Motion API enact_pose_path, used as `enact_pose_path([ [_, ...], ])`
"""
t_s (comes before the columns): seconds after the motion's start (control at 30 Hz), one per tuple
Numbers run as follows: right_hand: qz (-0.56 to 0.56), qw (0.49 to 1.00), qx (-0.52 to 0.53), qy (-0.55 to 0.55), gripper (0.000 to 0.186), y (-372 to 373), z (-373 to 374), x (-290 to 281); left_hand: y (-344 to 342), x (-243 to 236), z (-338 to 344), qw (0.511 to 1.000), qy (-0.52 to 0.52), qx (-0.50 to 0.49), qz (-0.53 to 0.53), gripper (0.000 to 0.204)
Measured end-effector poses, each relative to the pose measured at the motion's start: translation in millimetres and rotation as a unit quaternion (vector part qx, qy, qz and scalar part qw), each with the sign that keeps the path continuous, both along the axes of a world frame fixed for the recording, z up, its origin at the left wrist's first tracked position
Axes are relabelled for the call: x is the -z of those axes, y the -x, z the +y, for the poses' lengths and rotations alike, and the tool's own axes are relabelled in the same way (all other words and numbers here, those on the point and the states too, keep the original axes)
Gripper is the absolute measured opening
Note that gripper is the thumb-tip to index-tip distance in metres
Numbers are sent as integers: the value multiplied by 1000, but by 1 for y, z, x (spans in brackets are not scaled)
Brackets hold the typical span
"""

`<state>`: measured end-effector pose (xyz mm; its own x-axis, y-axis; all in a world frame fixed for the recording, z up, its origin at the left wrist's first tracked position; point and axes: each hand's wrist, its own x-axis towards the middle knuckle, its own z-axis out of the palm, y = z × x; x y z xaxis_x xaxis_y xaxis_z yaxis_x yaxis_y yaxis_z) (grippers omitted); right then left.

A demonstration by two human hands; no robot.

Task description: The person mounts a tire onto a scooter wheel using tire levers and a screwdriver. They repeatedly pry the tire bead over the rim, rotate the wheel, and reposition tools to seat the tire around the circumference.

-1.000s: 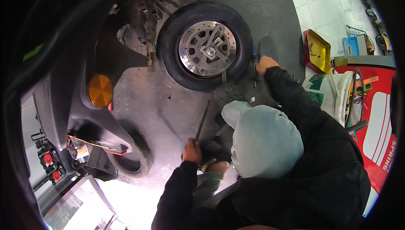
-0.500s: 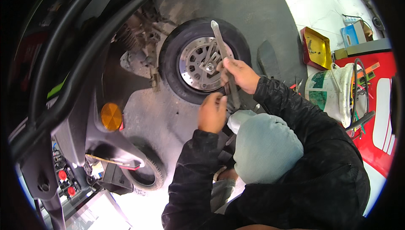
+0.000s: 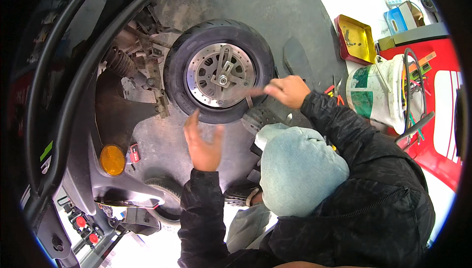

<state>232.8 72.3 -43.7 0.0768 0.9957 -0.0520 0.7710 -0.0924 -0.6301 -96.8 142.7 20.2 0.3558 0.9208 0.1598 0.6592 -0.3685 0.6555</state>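
My right hand (image 3: 290,92) is closed around a metal tyre lever (image 3: 253,92), which is smeared by motion and points left over the near right part of the wheel. That wheel lies flat, with a black tyre (image 3: 178,84) around a silver brake disc (image 3: 197,85). A slotted metal bar and bolt sit at the hub. Against the near right rim is a short, narrow strip (image 3: 249,102), perhaps another lever. My left hand (image 3: 202,144) is open, fingers spread, just short of the tyre's near edge, and holds nothing.
A scooter body with black bars (image 3: 73,101) and an orange reflector (image 3: 112,160) fills the left side. To the right stand a white bucket of tools (image 3: 378,91) and an open yellow tin (image 3: 355,39). Another tyre (image 3: 169,197) lies near left. My clog (image 3: 263,114) touches the wheel area.
The lever, held steeply across the wheel before, has swung to point left. My left hand has come away from its lower end and opened. The whole view has shifted slightly.
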Motion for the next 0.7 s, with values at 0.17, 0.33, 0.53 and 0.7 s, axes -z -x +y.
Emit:
enact_pose_path([
  [0.17,-48,978,-155,-129,45,36,34,-43,-50,-19,-6,946,179,150,226,33],
  [0.33,107,958,126,-233,26,47,2,-25,-61,11,-30,978,199,7,58,33],
  [0.53,553,833,-7,3,37,67,8,-23,-93,11,-14,946,277,125,-113,36],
  [0.7,571,802,157,71,47,25,15,5,-66,20,15,991,121,27,41,39],
])
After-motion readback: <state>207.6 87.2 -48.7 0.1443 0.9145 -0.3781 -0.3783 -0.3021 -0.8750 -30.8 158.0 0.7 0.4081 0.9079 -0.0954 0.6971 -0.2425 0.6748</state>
